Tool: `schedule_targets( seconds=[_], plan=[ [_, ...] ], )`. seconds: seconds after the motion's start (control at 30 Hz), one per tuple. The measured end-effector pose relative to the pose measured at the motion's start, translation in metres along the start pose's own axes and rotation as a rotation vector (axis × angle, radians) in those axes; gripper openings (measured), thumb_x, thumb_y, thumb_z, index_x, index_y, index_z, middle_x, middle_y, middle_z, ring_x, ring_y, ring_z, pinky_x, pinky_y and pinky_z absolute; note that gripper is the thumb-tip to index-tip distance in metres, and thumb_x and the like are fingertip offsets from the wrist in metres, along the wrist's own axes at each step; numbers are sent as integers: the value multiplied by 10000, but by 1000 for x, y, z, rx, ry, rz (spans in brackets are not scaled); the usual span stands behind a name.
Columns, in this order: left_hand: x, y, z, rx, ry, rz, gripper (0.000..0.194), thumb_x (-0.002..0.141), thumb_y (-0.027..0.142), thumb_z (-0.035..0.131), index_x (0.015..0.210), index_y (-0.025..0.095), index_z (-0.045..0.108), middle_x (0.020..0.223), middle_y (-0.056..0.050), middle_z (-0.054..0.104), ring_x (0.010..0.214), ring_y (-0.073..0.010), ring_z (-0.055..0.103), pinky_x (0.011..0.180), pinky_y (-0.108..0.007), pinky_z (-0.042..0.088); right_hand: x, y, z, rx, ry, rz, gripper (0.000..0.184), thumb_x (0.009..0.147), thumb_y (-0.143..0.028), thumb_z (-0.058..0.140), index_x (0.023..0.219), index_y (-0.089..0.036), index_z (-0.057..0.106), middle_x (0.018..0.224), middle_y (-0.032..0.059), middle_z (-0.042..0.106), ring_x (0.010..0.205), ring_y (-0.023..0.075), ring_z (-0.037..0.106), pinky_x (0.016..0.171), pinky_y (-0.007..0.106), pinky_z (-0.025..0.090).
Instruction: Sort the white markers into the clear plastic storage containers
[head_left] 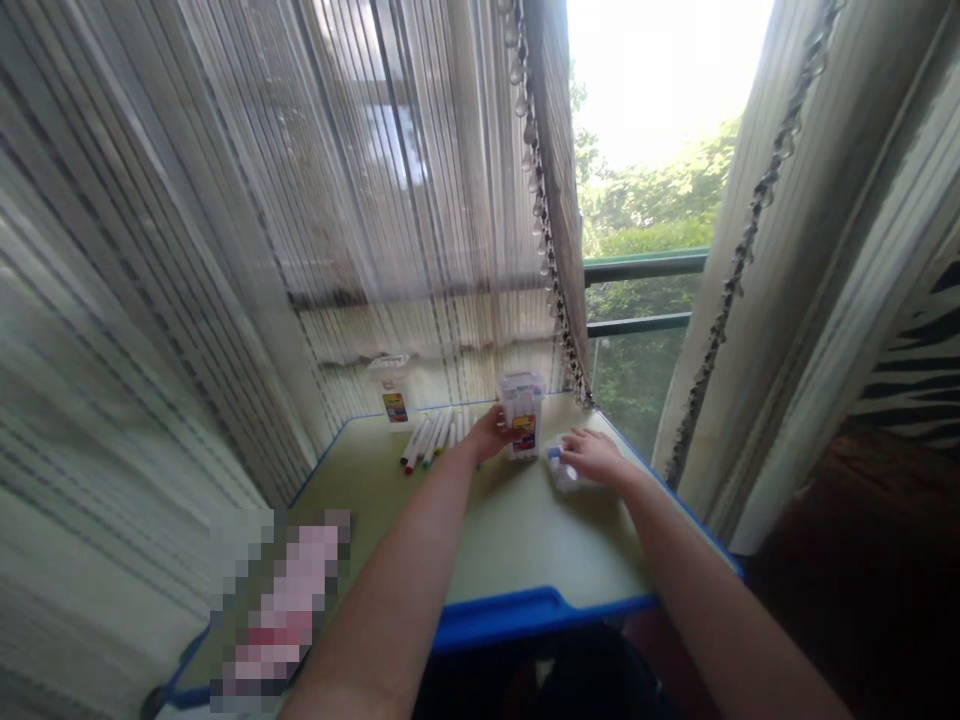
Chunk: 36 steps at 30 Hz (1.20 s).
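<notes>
- Sheer striped curtains (420,200), hung with strings of teardrop beads (538,200), framed a bright opening; beyond it a dark metal railing (645,268) crossed green foliage (660,210).
- Below stood a table (525,540) with a smooth, pale yellow-green top and blue edging, which widened into a thick blue strip along the near edge.
- One label (525,432), in blocks of yellow, red and blue, faced the near edge from the front of a tall container (520,392); its print was too blurred to read.
- That container, of translucent plastic with a flared rim, was by the far edge, towards the far right corner. The left hand (493,433) grasped its left side, fingers curled against the wall.
- A similar clear box (391,376) stood at the far edge near the far left corner, with a matching label (395,406), equally illegible.
- Just right of that box lay slim white markers (435,440), side by side, their black, red, teal and yellow ends pointing towards the near edge.
- Near the right edge, the right hand (596,455) lay over a crinkly-looking clear plastic piece (568,477) with a blue patch; its fingers were extended, and whether they gripped could not be told.
- A pixelated pink shape (296,590) covered the near left corner.
</notes>
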<state>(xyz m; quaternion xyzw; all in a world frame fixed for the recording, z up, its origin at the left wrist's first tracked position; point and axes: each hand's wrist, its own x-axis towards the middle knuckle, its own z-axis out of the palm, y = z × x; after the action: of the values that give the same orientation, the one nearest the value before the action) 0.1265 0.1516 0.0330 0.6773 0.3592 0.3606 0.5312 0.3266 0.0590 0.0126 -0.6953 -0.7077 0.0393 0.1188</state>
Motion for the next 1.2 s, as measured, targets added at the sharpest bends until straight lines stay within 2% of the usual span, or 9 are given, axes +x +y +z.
schedule_targets(
  seconds=[0.17,0.23,0.3,0.37,0.47,0.6,0.8,0.97,1.2],
  plan=[
    [-13,-2,0,-14,3,-23,555,472,194,854,898,170,498,1038,-106,641,900,-214,648,827,-416,519,-21,-8,-7,12,-309,48,1091,524,-549,729,1445,-193,265,1517,187,167,1391,391,101,1083,502,144],
    [-22,0,-2,-13,2,-21,543,483,204,849,899,172,500,1045,-105,641,902,-214,648,811,-402,523,-26,-10,-7,-8,-339,33,1187,470,-518,771,1459,-169,216,1523,207,110,1391,405,61,1090,504,129],
    [-30,4,-5,-4,-5,-27,540,499,227,841,919,182,504,1070,-106,636,910,-217,646,786,-387,525,-26,-10,-7,-3,-273,-3,1123,502,-514,760,1443,-155,263,1503,221,183,1379,409,137,1080,525,150],
    [-35,8,-9,26,-21,-53,548,503,253,834,940,194,509,1098,-109,628,906,-226,646,748,-379,526,-20,-10,-7,13,-150,-65,946,572,-508,727,1380,-154,385,1423,214,364,1314,384,322,1046,536,226],
    [-35,16,-15,128,-59,-127,574,460,253,841,930,213,515,1094,-89,631,902,-222,641,728,-357,519,-4,-8,-11,-9,-2,-150,704,626,-447,720,1246,-168,538,1264,157,549,1143,308,517,969,438,367],
    [-27,21,-21,162,-107,-171,586,453,260,839,951,217,532,1050,-94,643,903,-231,636,729,-363,517,18,-5,-14,-28,33,-180,522,662,-360,715,1165,-274,609,1308,68,532,1189,269,471,988,362,353],
    [-18,15,-22,147,-32,-156,585,461,297,839,952,211,533,1004,-88,649,959,-267,630,764,-399,515,40,0,7,-12,130,-114,452,784,-266,596,1231,-211,568,1295,117,537,1208,279,450,999,389,352],
    [-12,9,-22,88,-70,-69,584,467,314,839,962,204,550,974,-86,662,955,-271,638,831,-453,505,65,10,20,53,147,-146,493,808,-126,488,1287,-234,526,1372,54,492,1293,214,391,1077,351,281],
    [1,-3,-24,53,-67,6,588,493,288,834,984,172,533,1025,-97,652,908,-258,657,910,-502,480,101,17,30,170,189,-125,525,799,-45,398,1274,-214,544,1371,64,488,1308,234,392,1111,452,205]
  ],
)
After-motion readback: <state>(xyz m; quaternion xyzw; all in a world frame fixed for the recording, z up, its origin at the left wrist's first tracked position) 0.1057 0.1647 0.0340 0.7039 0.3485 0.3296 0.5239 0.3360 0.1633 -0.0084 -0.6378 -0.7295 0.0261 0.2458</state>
